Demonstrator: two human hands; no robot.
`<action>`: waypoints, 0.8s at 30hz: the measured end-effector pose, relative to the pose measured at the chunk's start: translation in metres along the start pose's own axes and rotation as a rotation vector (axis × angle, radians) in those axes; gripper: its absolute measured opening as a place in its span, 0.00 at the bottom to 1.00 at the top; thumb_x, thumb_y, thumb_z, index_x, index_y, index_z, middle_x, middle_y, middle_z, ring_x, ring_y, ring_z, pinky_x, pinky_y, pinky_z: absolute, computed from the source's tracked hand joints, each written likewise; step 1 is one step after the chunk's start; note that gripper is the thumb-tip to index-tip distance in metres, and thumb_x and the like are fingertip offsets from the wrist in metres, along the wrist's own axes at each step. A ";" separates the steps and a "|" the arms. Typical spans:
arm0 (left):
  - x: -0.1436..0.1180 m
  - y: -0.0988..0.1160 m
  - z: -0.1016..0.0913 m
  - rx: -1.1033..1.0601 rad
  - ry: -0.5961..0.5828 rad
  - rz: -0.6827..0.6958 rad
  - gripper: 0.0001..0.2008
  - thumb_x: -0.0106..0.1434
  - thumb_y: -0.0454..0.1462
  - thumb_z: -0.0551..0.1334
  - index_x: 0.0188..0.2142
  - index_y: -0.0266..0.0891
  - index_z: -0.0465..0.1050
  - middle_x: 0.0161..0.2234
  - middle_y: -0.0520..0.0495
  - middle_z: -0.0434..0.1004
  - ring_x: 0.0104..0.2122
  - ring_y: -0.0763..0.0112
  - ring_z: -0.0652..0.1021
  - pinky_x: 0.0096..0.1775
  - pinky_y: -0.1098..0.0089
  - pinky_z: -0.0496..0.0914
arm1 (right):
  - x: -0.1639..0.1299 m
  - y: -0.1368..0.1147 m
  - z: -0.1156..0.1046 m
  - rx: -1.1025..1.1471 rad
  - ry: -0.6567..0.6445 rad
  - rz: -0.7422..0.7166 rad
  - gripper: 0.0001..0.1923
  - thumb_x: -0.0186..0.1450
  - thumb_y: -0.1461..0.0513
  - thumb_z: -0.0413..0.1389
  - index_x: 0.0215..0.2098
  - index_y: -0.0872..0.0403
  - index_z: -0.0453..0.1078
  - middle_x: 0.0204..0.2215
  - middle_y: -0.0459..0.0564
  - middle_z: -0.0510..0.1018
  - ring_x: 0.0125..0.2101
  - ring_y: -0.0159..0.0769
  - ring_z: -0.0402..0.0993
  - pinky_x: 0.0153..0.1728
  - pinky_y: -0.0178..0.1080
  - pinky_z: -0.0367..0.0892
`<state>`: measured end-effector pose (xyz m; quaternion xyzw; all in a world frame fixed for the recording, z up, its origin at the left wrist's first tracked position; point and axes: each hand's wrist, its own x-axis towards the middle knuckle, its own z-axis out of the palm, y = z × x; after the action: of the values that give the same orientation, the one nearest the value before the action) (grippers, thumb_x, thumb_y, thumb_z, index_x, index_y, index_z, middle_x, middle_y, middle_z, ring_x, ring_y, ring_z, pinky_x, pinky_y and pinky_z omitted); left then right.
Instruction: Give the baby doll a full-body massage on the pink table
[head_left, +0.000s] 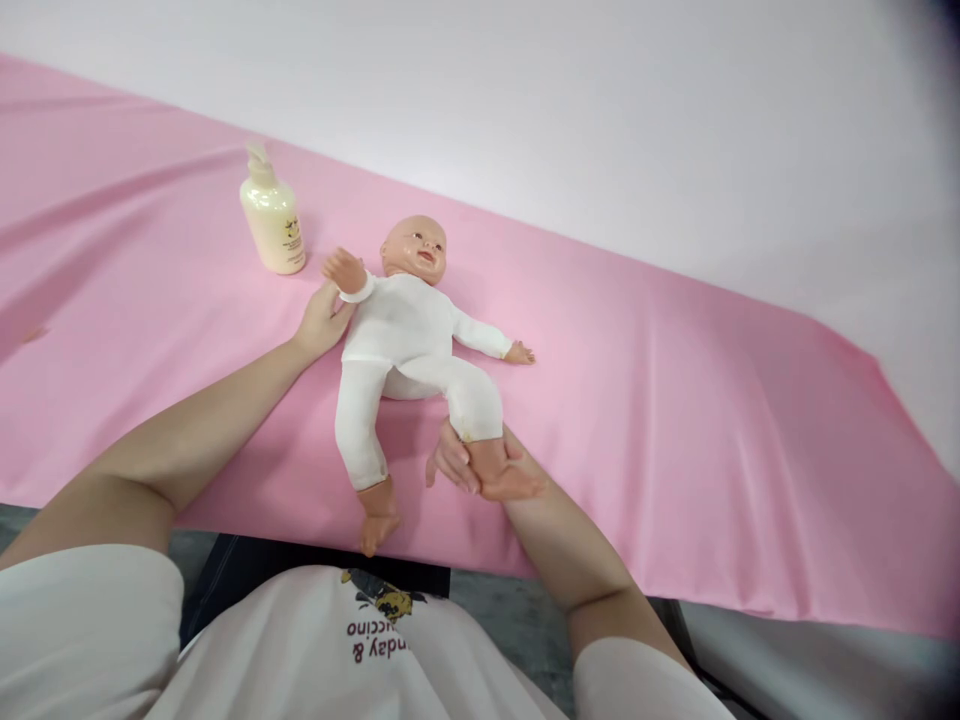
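Observation:
A baby doll [409, 335] in a white one-piece suit lies on its back on a pink cloth [675, 400], head toward the far side. My left hand [322, 318] rests against the doll's raised arm and shoulder, partly hidden behind them. My right hand [469, 462] is under the doll's lower leg near the ankle, fingers curled around it and lifting the bare foot slightly. The doll's other leg lies flat, its foot reaching the cloth's near edge.
A cream pump bottle [272, 222] stands upright on the cloth just left of the doll's head. The pink cloth covers a long table running left to right. A white wall [600, 120] rises behind it.

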<state>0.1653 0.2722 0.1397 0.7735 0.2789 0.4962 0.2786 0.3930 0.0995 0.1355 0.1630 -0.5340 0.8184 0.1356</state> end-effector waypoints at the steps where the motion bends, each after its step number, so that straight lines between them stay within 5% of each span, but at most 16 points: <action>1: 0.000 0.005 -0.001 0.032 -0.059 0.063 0.25 0.71 0.51 0.57 0.60 0.40 0.70 0.61 0.36 0.74 0.63 0.53 0.73 0.66 0.49 0.66 | -0.003 0.003 0.000 0.036 -0.054 -0.145 0.31 0.50 0.42 0.72 0.38 0.51 0.66 0.27 0.42 0.77 0.35 0.34 0.78 0.61 0.53 0.65; 2: 0.000 0.009 -0.001 0.062 -0.116 0.128 0.23 0.71 0.50 0.57 0.59 0.41 0.71 0.63 0.36 0.72 0.64 0.53 0.71 0.67 0.49 0.64 | -0.005 0.005 0.001 0.067 -0.015 -0.267 0.30 0.54 0.41 0.68 0.40 0.51 0.67 0.26 0.42 0.76 0.32 0.33 0.76 0.59 0.52 0.67; 4: 0.001 0.014 -0.002 0.111 -0.207 0.229 0.20 0.72 0.48 0.56 0.56 0.43 0.75 0.64 0.38 0.71 0.67 0.54 0.69 0.68 0.47 0.61 | -0.007 0.006 0.006 0.115 0.295 -0.397 0.27 0.61 0.40 0.61 0.43 0.51 0.67 0.25 0.41 0.74 0.29 0.32 0.72 0.55 0.50 0.71; 8: 0.002 0.016 -0.003 0.150 -0.264 0.272 0.18 0.74 0.46 0.54 0.55 0.44 0.77 0.64 0.40 0.71 0.68 0.56 0.67 0.68 0.47 0.61 | -0.005 -0.002 0.017 0.147 0.945 -0.306 0.25 0.64 0.42 0.54 0.46 0.53 0.69 0.23 0.39 0.68 0.27 0.31 0.67 0.51 0.46 0.72; 11: 0.000 0.016 -0.003 0.148 -0.279 0.257 0.19 0.74 0.45 0.53 0.56 0.44 0.77 0.66 0.41 0.69 0.69 0.57 0.65 0.69 0.48 0.61 | -0.005 -0.005 0.017 0.083 1.168 -0.205 0.27 0.61 0.42 0.55 0.46 0.53 0.70 0.21 0.39 0.67 0.27 0.33 0.66 0.54 0.49 0.71; 16: -0.003 0.021 -0.004 0.115 -0.288 0.197 0.20 0.74 0.45 0.53 0.58 0.44 0.75 0.66 0.43 0.69 0.70 0.56 0.64 0.69 0.49 0.61 | -0.007 0.001 0.010 -0.013 1.192 -0.199 0.27 0.58 0.42 0.58 0.46 0.52 0.71 0.22 0.41 0.69 0.27 0.35 0.66 0.55 0.52 0.69; 21: -0.002 0.019 -0.002 0.012 -0.163 -0.009 0.27 0.70 0.52 0.58 0.60 0.39 0.71 0.62 0.37 0.74 0.64 0.50 0.73 0.66 0.47 0.65 | -0.006 0.006 0.014 -0.080 0.939 -0.312 0.28 0.60 0.41 0.57 0.48 0.51 0.67 0.23 0.39 0.70 0.29 0.33 0.68 0.57 0.50 0.68; 24: 0.001 0.004 0.000 -0.064 -0.003 -0.123 0.31 0.66 0.58 0.59 0.57 0.38 0.69 0.54 0.36 0.79 0.57 0.50 0.78 0.61 0.46 0.70 | -0.006 0.013 0.021 -0.111 0.830 -0.163 0.34 0.52 0.37 0.62 0.45 0.49 0.63 0.23 0.38 0.72 0.28 0.32 0.71 0.55 0.52 0.69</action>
<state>0.1665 0.2701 0.1431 0.7464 0.3094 0.4855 0.3337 0.3962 0.0745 0.1297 -0.1461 -0.4628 0.7713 0.4118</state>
